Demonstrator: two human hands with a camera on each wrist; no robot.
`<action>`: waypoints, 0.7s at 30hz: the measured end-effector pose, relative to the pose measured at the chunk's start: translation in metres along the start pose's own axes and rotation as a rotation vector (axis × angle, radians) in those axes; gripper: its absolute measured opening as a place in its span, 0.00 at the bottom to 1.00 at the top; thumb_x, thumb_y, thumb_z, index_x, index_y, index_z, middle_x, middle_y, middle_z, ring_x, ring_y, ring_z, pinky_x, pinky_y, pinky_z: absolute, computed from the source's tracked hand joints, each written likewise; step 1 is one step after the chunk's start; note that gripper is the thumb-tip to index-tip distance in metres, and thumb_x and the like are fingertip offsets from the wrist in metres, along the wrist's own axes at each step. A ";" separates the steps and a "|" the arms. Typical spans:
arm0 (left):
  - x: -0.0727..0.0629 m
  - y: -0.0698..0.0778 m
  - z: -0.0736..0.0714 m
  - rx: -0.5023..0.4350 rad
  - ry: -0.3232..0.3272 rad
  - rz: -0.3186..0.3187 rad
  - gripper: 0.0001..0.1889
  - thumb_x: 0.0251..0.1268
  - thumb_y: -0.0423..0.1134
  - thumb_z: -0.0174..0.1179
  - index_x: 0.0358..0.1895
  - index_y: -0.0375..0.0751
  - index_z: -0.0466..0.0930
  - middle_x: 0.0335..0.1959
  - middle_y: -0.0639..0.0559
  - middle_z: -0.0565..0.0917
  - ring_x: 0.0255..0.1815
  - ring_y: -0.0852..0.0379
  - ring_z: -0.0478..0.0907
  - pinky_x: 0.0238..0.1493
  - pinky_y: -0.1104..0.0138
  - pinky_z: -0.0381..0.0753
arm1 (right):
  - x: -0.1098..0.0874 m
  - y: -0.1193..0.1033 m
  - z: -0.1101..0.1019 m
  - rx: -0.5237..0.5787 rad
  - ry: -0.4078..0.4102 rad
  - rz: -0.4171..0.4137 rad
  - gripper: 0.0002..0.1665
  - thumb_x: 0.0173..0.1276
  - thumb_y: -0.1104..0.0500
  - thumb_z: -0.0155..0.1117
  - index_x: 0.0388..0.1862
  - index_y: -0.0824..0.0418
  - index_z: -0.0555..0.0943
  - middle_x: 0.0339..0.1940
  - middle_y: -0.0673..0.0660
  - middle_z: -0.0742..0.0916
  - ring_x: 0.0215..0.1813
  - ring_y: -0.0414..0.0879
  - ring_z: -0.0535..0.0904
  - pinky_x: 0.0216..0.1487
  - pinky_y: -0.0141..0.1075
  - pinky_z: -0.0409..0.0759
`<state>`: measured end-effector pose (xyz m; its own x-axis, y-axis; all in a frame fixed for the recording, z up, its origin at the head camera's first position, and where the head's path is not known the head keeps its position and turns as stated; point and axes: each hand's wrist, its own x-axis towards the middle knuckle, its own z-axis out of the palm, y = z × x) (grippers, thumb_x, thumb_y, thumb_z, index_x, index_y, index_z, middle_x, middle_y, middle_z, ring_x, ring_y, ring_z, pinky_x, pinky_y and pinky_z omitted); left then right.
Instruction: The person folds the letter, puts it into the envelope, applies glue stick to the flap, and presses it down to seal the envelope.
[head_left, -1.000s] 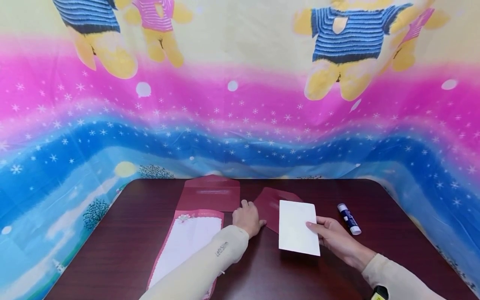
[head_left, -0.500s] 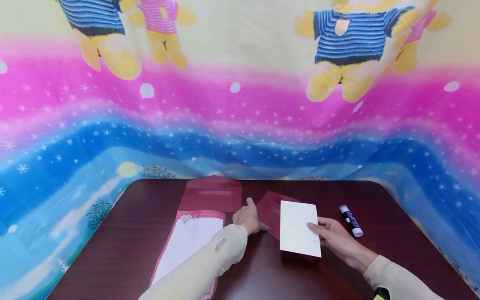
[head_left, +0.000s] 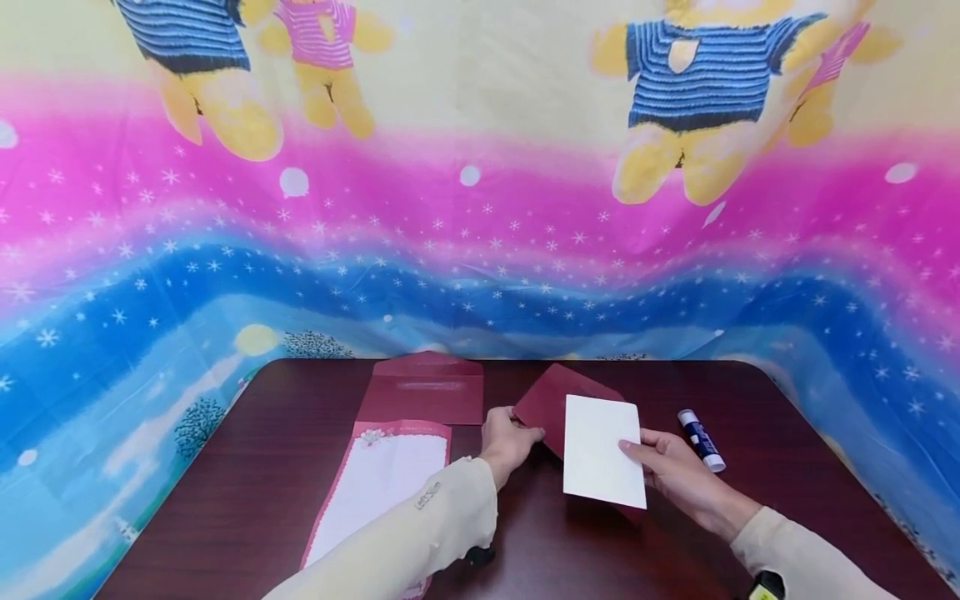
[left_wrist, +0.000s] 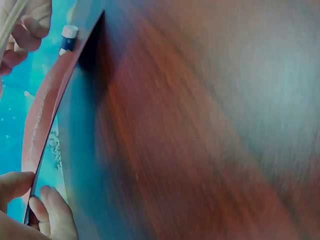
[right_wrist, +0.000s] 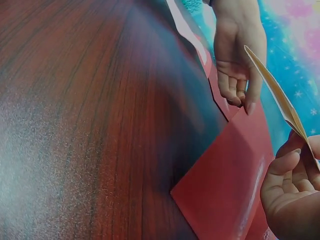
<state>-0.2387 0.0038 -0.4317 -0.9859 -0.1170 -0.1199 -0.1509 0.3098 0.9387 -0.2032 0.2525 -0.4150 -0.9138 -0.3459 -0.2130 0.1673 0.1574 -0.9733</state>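
Observation:
My left hand (head_left: 507, 442) pinches the left corner of a dark red envelope (head_left: 553, 390) between thumb and fingers. The left wrist view shows the envelope (left_wrist: 40, 120) edge-on, tilted off the table. In the right wrist view its flat face (right_wrist: 220, 175) stretches below the pinching left hand (right_wrist: 237, 55). My right hand (head_left: 690, 479) holds a white folded paper (head_left: 602, 450) by its right edge, thumb on the near face. That paper (right_wrist: 277, 92) shows layered edges in the right wrist view. In the head view it covers part of the envelope.
A second red envelope (head_left: 423, 400) lies with its flap up at the back left. Below it is a pink-bordered white letter sheet (head_left: 386, 479), partly under my left sleeve. A glue stick (head_left: 701, 440) lies on the dark wooden table (head_left: 247, 483) beyond my right hand.
My left hand, earlier extended beside the envelope, now pinches its corner and has lifted it. The envelope has shifted slightly up and right. The right hand's folded paper has barely moved.

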 end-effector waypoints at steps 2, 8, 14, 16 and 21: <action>-0.004 0.000 0.000 -0.070 -0.028 -0.012 0.09 0.60 0.34 0.71 0.41 0.37 0.82 0.28 0.48 0.87 0.29 0.57 0.84 0.35 0.66 0.83 | -0.001 -0.001 -0.001 -0.001 -0.001 -0.004 0.34 0.81 0.50 0.52 0.71 0.75 0.64 0.46 0.45 0.90 0.47 0.37 0.87 0.49 0.35 0.85; -0.011 0.000 -0.001 -0.267 -0.050 0.002 0.10 0.70 0.29 0.55 0.51 0.36 0.72 0.32 0.41 0.85 0.24 0.54 0.85 0.30 0.64 0.87 | -0.003 -0.003 -0.002 0.005 0.001 -0.035 0.31 0.81 0.52 0.52 0.70 0.74 0.67 0.45 0.44 0.90 0.47 0.37 0.87 0.48 0.36 0.86; -0.014 -0.002 -0.005 -0.309 -0.003 0.041 0.18 0.66 0.28 0.57 0.56 0.39 0.65 0.40 0.41 0.83 0.27 0.57 0.84 0.31 0.62 0.87 | -0.006 -0.006 -0.001 -0.010 -0.005 -0.058 0.29 0.81 0.52 0.52 0.68 0.74 0.69 0.45 0.44 0.90 0.47 0.37 0.87 0.48 0.36 0.86; -0.015 -0.003 -0.007 -0.322 0.000 0.062 0.20 0.62 0.27 0.59 0.57 0.36 0.68 0.42 0.40 0.84 0.29 0.58 0.83 0.33 0.61 0.87 | -0.006 -0.007 0.000 -0.014 -0.003 -0.057 0.29 0.81 0.52 0.52 0.67 0.74 0.68 0.45 0.44 0.90 0.47 0.37 0.87 0.47 0.36 0.86; -0.020 -0.005 -0.007 -0.260 -0.017 0.119 0.10 0.67 0.28 0.58 0.49 0.33 0.77 0.34 0.42 0.87 0.22 0.56 0.84 0.32 0.60 0.87 | -0.008 -0.010 0.002 -0.019 0.005 -0.051 0.32 0.81 0.51 0.52 0.69 0.76 0.66 0.46 0.44 0.90 0.47 0.37 0.87 0.48 0.36 0.86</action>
<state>-0.2171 -0.0025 -0.4319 -0.9970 -0.0775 -0.0069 -0.0122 0.0682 0.9976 -0.1972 0.2519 -0.4037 -0.9228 -0.3493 -0.1625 0.1132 0.1575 -0.9810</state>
